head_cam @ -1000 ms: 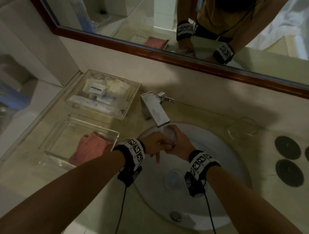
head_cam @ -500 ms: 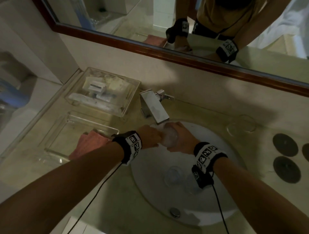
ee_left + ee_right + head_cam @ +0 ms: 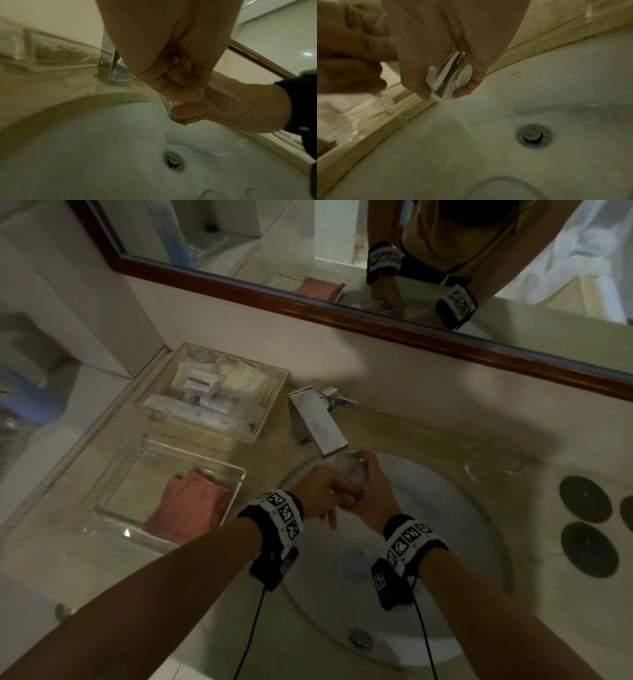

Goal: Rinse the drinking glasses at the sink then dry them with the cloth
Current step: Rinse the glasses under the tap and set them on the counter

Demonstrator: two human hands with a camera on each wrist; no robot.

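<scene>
A clear drinking glass (image 3: 351, 474) is under the chrome faucet spout (image 3: 318, 426), over the white sink (image 3: 462, 542). My right hand (image 3: 371, 491) grips it around the base; in the right wrist view the thick glass base (image 3: 453, 78) shows between the curled fingers, with water running off it. My left hand (image 3: 334, 494) holds the glass from the left, its fingers curled at the rim (image 3: 164, 102), and two fingers hang below. A second glass (image 3: 354, 561) lies in the basin under my wrists. A third glass (image 3: 496, 460) stands on the counter to the right. The pink cloth (image 3: 191, 505) lies in a clear tray (image 3: 219, 470).
A clear box of toiletries (image 3: 219, 392) stands behind the tray, left of the faucet. Dark round coasters (image 3: 585, 498) lie on the counter at the far right. The drain (image 3: 533, 136) is below the hands. A mirror runs along the wall behind the sink.
Half a second ago my left hand sat to the glass's left. It has slid over the near side with fingers hanging down. The glass stays under the spout.
</scene>
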